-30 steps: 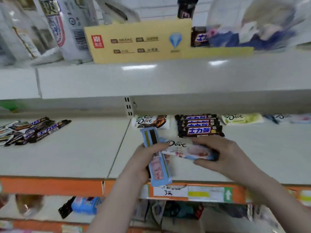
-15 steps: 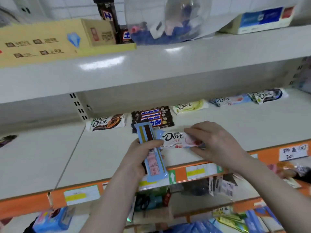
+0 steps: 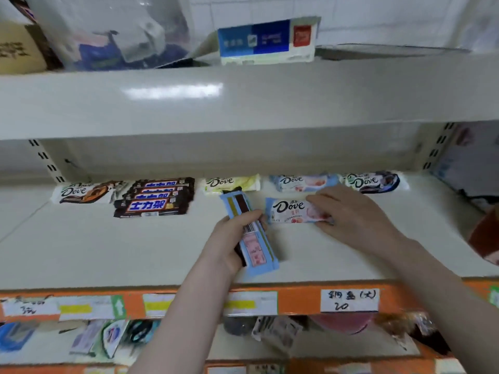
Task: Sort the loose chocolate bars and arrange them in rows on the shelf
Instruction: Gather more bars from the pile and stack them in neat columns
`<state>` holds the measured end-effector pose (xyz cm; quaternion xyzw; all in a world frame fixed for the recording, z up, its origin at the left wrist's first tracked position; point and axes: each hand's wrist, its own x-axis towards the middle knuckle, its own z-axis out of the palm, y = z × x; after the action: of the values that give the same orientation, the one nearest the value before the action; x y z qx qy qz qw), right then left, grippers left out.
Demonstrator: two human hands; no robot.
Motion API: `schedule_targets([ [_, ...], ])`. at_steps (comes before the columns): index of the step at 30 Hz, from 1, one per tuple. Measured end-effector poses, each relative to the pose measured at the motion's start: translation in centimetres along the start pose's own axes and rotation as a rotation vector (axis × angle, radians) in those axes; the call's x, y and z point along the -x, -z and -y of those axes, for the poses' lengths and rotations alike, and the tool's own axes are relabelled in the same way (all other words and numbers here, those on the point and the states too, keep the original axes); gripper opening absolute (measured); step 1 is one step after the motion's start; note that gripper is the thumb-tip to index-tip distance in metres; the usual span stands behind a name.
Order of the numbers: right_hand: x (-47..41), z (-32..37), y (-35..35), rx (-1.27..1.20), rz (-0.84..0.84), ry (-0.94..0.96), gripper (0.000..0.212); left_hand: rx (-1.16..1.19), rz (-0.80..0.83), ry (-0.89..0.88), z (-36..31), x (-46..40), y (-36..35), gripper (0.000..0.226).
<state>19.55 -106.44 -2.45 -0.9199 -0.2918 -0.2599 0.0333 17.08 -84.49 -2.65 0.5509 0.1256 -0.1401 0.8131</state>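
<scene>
My left hand [image 3: 232, 238] grips a small stack of bars, a light blue wrapper [image 3: 255, 248] uppermost with its back side up. My right hand [image 3: 353, 217] holds a pale blue and pink Dove bar [image 3: 290, 210] flat on the grey shelf [image 3: 135, 247], in front of a matching Dove bar [image 3: 302, 182] at the back. Along the back also lie a brown Dove bar [image 3: 83, 191], a stack of dark bars with blue labels [image 3: 156, 198], a yellow-green Dove bar [image 3: 232, 182] and a dark blue Dove bar [image 3: 374, 180].
An upper shelf [image 3: 243, 103] overhangs the row and carries a blue and white box [image 3: 267, 41] and plastic bags [image 3: 113, 31]. The shelf's orange front edge [image 3: 297, 300] bears paper price labels. Mixed goods fill the shelf below [image 3: 270, 336]. A reddish-brown object [image 3: 486, 236] sits at the right.
The view has swung right along the shelf. My right hand has carried the pink Dove bar right and back, setting it down before the matching bar. My left hand keeps its stack.
</scene>
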Motion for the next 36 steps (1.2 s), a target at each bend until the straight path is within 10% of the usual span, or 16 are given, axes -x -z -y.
schedule_targets([
  [36,-4.5,-8.2,-5.9,-0.209,0.218,-0.182,0.024,0.279,0.004,-0.001,2.1,-4.4,-3.7,0.009],
])
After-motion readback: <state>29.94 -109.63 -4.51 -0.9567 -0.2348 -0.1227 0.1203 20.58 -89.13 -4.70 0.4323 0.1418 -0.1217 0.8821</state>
